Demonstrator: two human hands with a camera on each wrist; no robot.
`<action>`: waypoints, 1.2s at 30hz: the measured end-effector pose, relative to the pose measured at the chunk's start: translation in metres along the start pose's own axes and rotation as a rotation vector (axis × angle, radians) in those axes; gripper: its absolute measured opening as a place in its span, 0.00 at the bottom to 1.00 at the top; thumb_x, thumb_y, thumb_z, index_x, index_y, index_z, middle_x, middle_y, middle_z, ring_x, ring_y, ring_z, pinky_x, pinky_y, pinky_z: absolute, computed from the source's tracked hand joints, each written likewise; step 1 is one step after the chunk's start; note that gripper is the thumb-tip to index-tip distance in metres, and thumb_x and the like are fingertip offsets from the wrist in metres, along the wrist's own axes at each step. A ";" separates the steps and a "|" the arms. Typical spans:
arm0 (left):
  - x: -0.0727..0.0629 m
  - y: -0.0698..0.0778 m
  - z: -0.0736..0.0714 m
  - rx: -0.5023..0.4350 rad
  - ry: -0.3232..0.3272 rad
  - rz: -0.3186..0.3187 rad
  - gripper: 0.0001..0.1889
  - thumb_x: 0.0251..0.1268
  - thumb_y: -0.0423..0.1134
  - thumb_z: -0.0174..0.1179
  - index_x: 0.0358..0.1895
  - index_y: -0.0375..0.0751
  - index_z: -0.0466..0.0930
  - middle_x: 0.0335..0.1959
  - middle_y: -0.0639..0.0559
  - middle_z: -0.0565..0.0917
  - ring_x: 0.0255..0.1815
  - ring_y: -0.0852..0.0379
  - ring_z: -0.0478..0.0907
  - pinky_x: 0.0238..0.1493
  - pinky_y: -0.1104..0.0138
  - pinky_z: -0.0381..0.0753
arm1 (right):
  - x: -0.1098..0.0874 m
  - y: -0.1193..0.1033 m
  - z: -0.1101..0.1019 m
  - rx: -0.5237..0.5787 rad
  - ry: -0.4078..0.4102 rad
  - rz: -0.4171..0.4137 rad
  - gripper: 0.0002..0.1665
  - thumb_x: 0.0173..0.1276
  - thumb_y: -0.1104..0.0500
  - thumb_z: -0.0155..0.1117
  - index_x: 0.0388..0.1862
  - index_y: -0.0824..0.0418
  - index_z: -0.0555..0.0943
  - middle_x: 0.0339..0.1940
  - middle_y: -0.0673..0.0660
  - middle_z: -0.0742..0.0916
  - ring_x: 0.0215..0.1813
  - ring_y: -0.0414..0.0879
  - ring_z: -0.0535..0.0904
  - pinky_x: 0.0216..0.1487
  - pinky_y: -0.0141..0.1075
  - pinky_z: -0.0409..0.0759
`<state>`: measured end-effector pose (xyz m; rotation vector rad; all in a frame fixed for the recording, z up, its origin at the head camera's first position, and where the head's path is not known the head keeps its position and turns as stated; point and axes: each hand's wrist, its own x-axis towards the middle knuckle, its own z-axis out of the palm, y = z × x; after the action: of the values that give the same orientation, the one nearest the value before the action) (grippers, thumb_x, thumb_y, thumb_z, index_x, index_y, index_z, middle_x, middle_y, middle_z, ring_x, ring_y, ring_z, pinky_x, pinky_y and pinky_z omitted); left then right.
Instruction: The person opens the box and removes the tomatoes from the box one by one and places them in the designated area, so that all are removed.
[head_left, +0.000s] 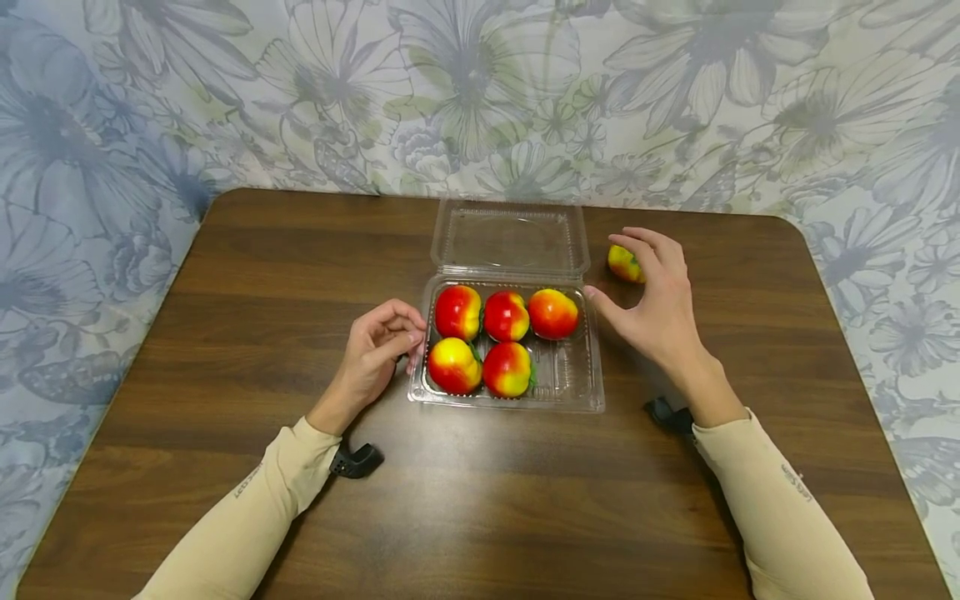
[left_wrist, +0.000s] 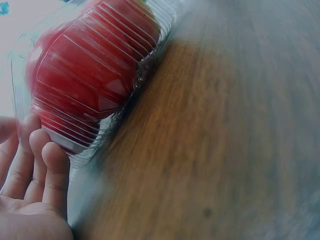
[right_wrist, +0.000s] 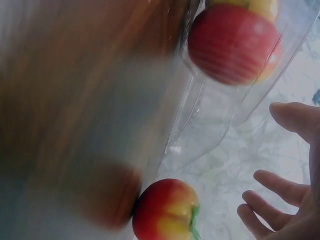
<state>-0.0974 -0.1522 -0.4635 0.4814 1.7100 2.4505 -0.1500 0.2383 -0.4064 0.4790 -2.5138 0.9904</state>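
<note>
A clear plastic clamshell container (head_left: 564,367) lies with its lid (head_left: 510,237) folded back toward the wall. Inside are several glossy red-and-yellow, peach-like fruits (head_left: 506,317), three in the far row and two in the near row. The near right corner holds no fruit. My left hand (head_left: 371,350) pinches the container's left rim, with fingertips against its ribbed side (left_wrist: 100,65). My right hand (head_left: 656,304) is spread beside the far right, its fingers above and around a loose fruit (right_wrist: 167,210) with a green leaf. In the right wrist view a gap shows between hand and fruit.
The container rests on a brown wood-grain table (head_left: 495,500), near its far edge. A flower-patterned wall (head_left: 480,100) stands directly behind. Black straps (head_left: 358,461) hang at both wrists below the beige sleeves.
</note>
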 end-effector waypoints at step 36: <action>0.000 0.002 0.002 0.001 0.001 0.006 0.08 0.68 0.19 0.52 0.44 0.30 0.78 0.29 0.44 0.84 0.23 0.52 0.77 0.19 0.69 0.79 | -0.020 -0.035 0.012 0.089 -0.299 -0.126 0.41 0.60 0.56 0.80 0.72 0.56 0.78 0.69 0.54 0.81 0.70 0.53 0.74 0.66 0.56 0.77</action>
<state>-0.0969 -0.1512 -0.4614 0.4862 1.7122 2.4540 -0.1200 0.2096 -0.4040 0.8584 -2.6642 1.0516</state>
